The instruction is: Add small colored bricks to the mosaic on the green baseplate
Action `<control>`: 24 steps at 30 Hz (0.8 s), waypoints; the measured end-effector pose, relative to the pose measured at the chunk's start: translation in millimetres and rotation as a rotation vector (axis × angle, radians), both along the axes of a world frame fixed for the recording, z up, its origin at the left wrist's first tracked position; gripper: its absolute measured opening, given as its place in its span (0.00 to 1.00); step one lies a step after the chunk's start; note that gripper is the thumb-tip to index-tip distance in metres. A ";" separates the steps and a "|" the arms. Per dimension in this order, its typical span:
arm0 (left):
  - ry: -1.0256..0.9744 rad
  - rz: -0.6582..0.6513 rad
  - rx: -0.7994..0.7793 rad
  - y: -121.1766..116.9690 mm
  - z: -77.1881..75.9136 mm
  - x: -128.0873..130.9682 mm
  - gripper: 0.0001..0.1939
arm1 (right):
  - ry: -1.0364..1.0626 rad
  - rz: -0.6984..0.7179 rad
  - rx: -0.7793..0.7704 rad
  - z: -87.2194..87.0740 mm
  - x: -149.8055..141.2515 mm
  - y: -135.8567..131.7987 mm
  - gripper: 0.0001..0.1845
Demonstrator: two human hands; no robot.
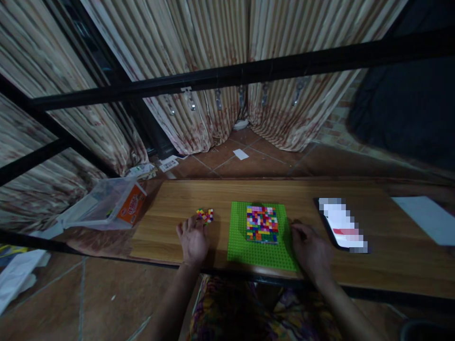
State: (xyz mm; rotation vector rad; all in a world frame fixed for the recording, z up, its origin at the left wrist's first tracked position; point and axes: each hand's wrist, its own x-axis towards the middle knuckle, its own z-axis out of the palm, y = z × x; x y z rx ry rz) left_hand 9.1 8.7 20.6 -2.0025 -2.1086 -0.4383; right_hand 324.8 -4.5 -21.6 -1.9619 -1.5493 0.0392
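Observation:
A green studded baseplate [238, 251] lies on the wooden table, carrying a square block of many-coloured toy bricks [262, 223]. To its left is a small cluster of loose toy bricks [206, 215] in red, yellow, white and other colours. My left hand [194, 240] rests just in front of that cluster, fingers apart and bent, the tips close to the bricks; whether they touch cannot be made out. Beside the baseplate's right edge, my right hand [312, 248] is closed, thumb and fingers curled together. Anything inside it is hidden.
A phone [341, 225] with a blurred screen lies right of my right hand, and a white sheet [426, 218] farther right. Left of the wooden table [170, 199] sits a clear plastic box [103, 203] with an orange label. A black metal bar [227, 76] crosses beyond the table.

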 end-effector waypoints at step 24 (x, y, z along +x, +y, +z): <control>-0.608 -0.232 -0.086 -17.7 -13.6 48.4 0.07 | 0.066 0.005 -0.019 8.7 -5.4 1.4 0.13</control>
